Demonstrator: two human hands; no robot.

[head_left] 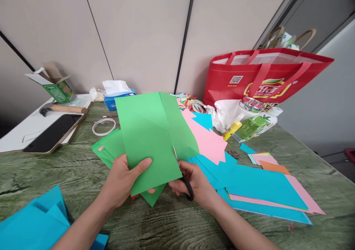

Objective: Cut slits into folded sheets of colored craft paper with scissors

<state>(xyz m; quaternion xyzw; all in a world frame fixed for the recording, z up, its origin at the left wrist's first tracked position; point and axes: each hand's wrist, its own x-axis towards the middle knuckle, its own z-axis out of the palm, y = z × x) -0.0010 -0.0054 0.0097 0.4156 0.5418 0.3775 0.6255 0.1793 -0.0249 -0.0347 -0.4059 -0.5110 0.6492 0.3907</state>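
Note:
A large green paper sheet [146, 131] is held up over the table, its lower left part gripped by my left hand [124, 179], thumb on top and fingers beneath. My right hand [194, 183] is closed on black-handled scissors [187, 188] at the sheet's lower edge. The blades stand in a cut in the paper, with one blade partly showing and the rest hidden. Right of the cut, a green strip bends away but still joins the sheet farther up. More green paper [111, 146] lies beneath, behind my left hand.
Blue sheets [266, 183] and pink paper [208, 141] spread to the right; more blue paper [33, 220] lies front left. Farther back are a phone [52, 133], a hammer [63, 108], a tape roll [104, 127], a tissue box [112, 102], a glue stick [232, 129] and a red bag [222, 80].

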